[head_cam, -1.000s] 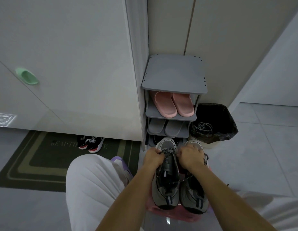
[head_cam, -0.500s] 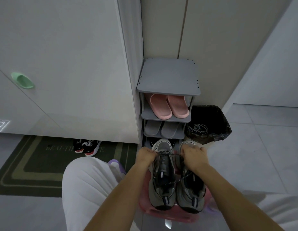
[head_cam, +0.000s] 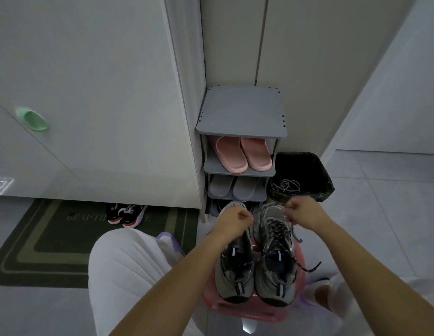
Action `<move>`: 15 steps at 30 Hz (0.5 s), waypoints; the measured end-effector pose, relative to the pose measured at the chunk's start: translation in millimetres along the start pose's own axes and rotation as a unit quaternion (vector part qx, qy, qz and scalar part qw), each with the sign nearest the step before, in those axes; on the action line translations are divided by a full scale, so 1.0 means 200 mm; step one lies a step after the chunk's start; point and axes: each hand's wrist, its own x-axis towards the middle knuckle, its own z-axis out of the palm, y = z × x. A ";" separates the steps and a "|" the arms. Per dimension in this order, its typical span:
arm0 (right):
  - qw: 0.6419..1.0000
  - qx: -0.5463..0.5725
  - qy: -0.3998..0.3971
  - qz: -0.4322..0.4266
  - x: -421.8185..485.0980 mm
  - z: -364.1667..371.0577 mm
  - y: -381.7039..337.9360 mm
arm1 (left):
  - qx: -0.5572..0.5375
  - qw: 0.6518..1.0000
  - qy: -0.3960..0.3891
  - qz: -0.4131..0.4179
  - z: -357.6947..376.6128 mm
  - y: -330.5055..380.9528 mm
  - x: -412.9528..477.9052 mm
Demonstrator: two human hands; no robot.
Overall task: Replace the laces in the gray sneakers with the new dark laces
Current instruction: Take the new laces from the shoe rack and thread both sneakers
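Two gray sneakers stand side by side on a pink stool (head_cam: 245, 311), toes pointing away from me. The right sneaker (head_cam: 275, 267) is laced with a dark speckled lace (head_cam: 278, 229) whose loose end trails off to the right. My left hand (head_cam: 231, 220) is curled over the toe end of the left sneaker (head_cam: 234, 272) and pinches a lace strand. My right hand (head_cam: 302, 213) is curled above the right sneaker's toe and pinches another strand of the lace. The two hands are held apart, the lace stretched between them.
A gray shoe rack (head_cam: 241, 112) with pink slippers (head_cam: 244, 154) and gray slippers (head_cam: 234, 187) stands straight ahead. A black-lined bin (head_cam: 326, 185) to its right holds light laces (head_cam: 288, 185). A green doormat (head_cam: 53, 238) with black-red sneakers (head_cam: 126, 214) lies left. My white-clad knee (head_cam: 123, 275) is near left.
My hands have drawn apart, the right one moving right and up, pulling the lace taut. The view has shifted slightly.
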 end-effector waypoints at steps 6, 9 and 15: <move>0.970 0.239 -0.015 -0.048 0.00 0.02 -0.25 | -0.123 0.989 -0.080 0.018 0.14 0.20 -0.02; 0.970 0.239 0.029 -0.028 0.03 -0.01 -0.21 | -0.102 0.993 -0.050 0.002 0.06 0.15 -0.01; 0.970 0.217 0.105 0.027 0.08 -0.04 -0.08 | -0.113 0.992 -0.051 -0.025 -0.14 0.05 0.00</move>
